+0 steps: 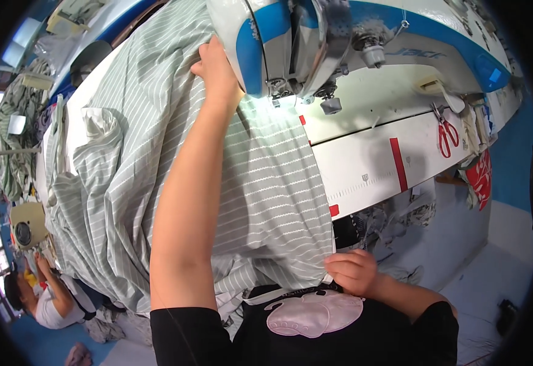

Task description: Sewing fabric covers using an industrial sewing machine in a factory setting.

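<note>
A large grey-green fabric with white stripes (272, 195) spreads over the sewing table and hangs toward my body. Its right edge runs from beneath the lit needle area of a white and blue sewing machine (251, 55) down to my lap. Left of the machine head, my left hand (217, 73) is closed on the fabric, fingers curled; the machine partly borders it. Low and close to my body, my right hand (353, 272) pinches the near right corner of the fabric between thumb and fingers. The presser foot is lost in the lamp's glare.
Red-handled scissors (447, 135) lie on the white tabletop (364, 168) at the right, near red tape strips and a printed ruler. Bundled cloth (19, 140) hangs at the far left. Another person (53, 299) works at a machine at lower left.
</note>
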A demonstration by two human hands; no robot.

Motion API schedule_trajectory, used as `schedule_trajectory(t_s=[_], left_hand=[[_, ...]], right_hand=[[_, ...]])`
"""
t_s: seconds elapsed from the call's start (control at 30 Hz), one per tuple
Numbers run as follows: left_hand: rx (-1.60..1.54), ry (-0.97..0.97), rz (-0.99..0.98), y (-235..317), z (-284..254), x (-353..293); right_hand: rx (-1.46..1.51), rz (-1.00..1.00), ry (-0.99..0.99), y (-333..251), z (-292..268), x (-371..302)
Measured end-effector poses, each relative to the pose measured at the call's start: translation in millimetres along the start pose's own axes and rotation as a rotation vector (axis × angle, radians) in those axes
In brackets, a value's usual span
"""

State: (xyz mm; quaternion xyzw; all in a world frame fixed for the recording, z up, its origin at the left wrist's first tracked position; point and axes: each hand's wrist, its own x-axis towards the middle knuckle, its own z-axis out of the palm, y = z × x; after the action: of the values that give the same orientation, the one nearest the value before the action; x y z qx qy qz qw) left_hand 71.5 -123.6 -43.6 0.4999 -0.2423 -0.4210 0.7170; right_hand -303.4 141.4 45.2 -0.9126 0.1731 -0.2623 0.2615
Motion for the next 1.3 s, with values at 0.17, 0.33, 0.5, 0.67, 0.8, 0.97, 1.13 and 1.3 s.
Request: schedule_trajectory(t_s=[0.17,0.33,0.5,0.67,0.8,0.97,1.13,1.3], left_hand=[[0.53,-0.063,0.224,19.6,-6.5,16.8],[0.902,-0.033,0.398,58.4,22.0,24.9],[0.871,-0.031,0.371,60.1,17.8,45.7],[0.966,-0.124,0.393,55.9,4.0,87.8],[0.94,-0.169,0.446,52.5,3.7,103.1],[1.048,-0.14,0.484,49.5,1.5,114.6],[1.156,-0.101,0.526,47.5,-3.0,125.7],[1.242,-0.062,0.593,49.7,0.7,132.8]], right_hand=[[0.039,-0.053,0.028,12.0,-8.4,24.3],[0.032,-0.062,0.015,27.7,-12.6,42.3],[0.035,-0.086,0.05,41.9,-11.3,64.9],[0.012,-0.086,0.023,49.6,-16.8,90.1],[-0.006,-0.09,-0.007,61.8,-18.4,104.1],[-0.045,-0.094,-0.012,72.5,-20.3,123.6],[-0.047,-0.095,-0.001,86.3,-17.9,137.0],[-0.116,-0.111,-0.001,91.7,-20.0,142.0]])
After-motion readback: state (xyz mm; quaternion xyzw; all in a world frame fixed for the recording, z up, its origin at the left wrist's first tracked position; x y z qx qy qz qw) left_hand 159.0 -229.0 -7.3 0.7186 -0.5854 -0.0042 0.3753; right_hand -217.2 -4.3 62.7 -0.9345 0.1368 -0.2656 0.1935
